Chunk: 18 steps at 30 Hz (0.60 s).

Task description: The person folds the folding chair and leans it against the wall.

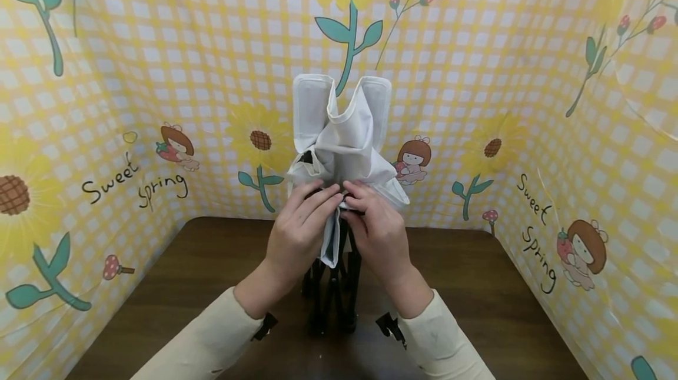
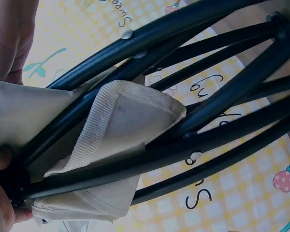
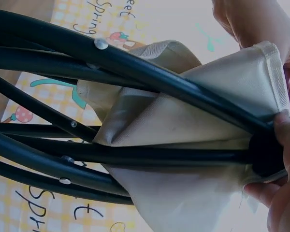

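A partly folded stool stands in the middle in the head view, with a white fabric seat [image 1: 346, 133] bunched on top of a black crossed-tube frame [image 1: 332, 292]. My left hand [image 1: 299, 230] grips its near top from the left, fingers curled over the cloth. From the right, my right hand [image 1: 384, 233] grips the same end, its fingertips close to the left's. Between the hands a narrow fold of cloth [image 1: 331, 245] hangs down. In the wrist views, fingertips pinch at black joints [image 2: 12, 188] [image 3: 266, 152] where tubes meet the fabric. The hands hide part of the seat.
The stool's legs reach down over a dark brown wooden table [image 1: 212, 286]. Yellow checked cloth [image 1: 212, 62] with flowers and cartoon figures screens the back and both sides. Black clips [image 1: 265, 327] are at both sleeve cuffs.
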Each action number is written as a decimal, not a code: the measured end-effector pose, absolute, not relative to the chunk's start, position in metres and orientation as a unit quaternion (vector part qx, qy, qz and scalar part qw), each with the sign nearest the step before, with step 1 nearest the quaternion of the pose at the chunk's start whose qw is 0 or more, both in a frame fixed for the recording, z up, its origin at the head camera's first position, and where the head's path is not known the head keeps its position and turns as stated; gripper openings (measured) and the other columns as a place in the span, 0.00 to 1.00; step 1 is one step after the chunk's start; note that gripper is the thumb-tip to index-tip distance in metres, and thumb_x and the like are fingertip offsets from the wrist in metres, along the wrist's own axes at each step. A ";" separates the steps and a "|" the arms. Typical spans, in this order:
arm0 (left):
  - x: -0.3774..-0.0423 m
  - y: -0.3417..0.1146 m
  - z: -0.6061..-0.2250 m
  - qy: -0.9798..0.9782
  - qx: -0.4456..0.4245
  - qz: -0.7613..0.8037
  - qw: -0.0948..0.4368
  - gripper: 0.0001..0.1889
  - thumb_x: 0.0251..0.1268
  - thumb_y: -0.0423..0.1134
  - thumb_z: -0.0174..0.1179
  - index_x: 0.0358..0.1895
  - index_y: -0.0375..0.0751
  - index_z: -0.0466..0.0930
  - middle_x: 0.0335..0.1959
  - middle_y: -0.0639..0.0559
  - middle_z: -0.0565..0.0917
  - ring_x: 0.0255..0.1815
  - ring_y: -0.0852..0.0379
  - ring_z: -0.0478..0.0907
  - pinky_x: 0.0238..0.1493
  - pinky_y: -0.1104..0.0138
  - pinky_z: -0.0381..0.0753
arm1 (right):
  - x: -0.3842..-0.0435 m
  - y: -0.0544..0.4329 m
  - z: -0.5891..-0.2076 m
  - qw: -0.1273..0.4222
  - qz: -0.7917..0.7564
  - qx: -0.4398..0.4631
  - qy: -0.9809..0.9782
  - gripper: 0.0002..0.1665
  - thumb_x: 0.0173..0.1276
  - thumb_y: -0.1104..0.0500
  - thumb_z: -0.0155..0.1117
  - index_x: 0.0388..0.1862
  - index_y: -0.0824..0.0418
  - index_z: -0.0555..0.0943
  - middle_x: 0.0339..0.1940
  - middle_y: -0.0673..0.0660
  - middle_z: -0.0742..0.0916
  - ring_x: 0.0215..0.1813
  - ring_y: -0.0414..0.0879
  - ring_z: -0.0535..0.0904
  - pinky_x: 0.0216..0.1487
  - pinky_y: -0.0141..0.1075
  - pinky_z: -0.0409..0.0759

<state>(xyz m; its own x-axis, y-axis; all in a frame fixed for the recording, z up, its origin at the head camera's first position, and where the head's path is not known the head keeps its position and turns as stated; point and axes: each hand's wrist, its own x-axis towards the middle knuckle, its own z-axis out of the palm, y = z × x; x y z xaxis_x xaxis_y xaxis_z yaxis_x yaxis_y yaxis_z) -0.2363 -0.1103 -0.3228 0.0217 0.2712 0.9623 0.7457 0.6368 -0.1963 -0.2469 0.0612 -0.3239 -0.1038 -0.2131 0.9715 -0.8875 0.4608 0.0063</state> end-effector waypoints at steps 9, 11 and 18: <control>-0.234 -0.108 -0.326 -0.687 -0.364 -0.218 0.590 0.13 0.68 0.20 0.59 0.50 0.35 0.87 0.50 0.43 0.89 0.55 0.37 0.83 0.62 0.38 0.77 | -0.243 0.066 -0.325 0.501 0.304 0.405 -0.702 0.16 0.66 0.67 0.72 0.50 0.68 0.78 0.60 0.62 0.86 0.64 0.56 0.83 0.66 0.42 0.79; -0.234 -0.109 -0.326 -0.688 -0.364 -0.218 0.589 0.13 0.68 0.20 0.59 0.50 0.35 0.87 0.50 0.44 0.89 0.55 0.37 0.83 0.62 0.38 0.76 | -0.243 0.067 -0.325 0.498 0.300 0.408 -0.704 0.17 0.66 0.67 0.72 0.51 0.68 0.78 0.60 0.62 0.86 0.64 0.56 0.82 0.66 0.42 0.79; -0.233 -0.115 -0.325 -0.689 -0.372 -0.209 0.586 0.14 0.67 0.21 0.61 0.51 0.36 0.88 0.50 0.44 0.89 0.56 0.37 0.82 0.61 0.35 0.76 | -0.244 0.068 -0.326 0.491 0.298 0.422 -0.702 0.18 0.67 0.67 0.72 0.53 0.67 0.77 0.61 0.62 0.85 0.65 0.56 0.81 0.68 0.41 0.78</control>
<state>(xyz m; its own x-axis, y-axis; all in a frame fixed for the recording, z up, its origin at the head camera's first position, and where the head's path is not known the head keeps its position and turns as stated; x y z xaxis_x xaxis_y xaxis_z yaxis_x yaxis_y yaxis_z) -0.2330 -0.1149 -0.3252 -0.0373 0.2678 0.9628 0.7566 0.6369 -0.1479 -0.2443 0.0684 -0.3261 -0.1622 -0.2988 0.9404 -0.8845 0.4665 -0.0043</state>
